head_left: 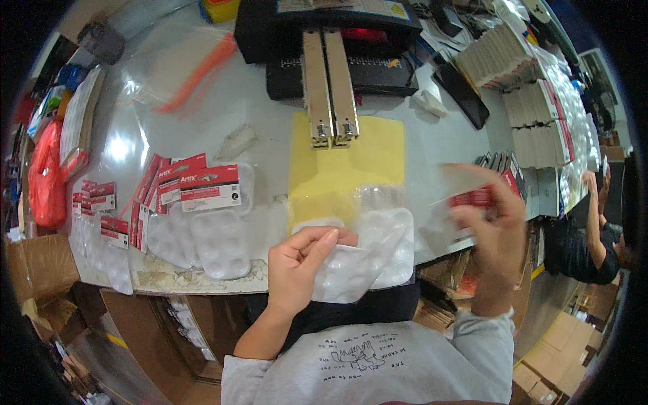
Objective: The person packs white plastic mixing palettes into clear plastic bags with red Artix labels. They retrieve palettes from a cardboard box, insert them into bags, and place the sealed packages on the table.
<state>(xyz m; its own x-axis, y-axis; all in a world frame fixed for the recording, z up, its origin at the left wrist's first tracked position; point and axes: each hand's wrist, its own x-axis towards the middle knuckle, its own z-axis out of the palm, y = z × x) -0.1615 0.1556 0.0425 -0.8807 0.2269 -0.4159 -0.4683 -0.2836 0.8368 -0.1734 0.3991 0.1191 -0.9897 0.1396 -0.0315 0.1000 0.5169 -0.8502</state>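
Holding hand: The left hand pinched the held white tray near its upper edge, between thumb and forefinger.
Tray position: The held tray overhung the near table edge in front of the torso, overlapping a second white tray; its wells appeared as rounded bumps.
Grip reason: The edge pinch probably steadied the tray while leaving most of its surface uncovered.
Right hand: The right hand was poised at the red cards; whether its fingers grasped one could not be told.
Card placement: The cards lay on the right, presumably for short reach.
Finished-looking group: Carded trays overlapped on the left, headers uppermost, likely to save table space.
Machine: Two metal rails projected from the black machine over the yellow sheet, which perhaps served as a work mat.
Hidden: The left fingers covered part of the tray's rim; the trays covered the sheet's near end.
Cut off: The machine's top ran past the upper border.
Unclear: Blur obscured the right fingertips; the clear film above the second tray showed no definite outline.
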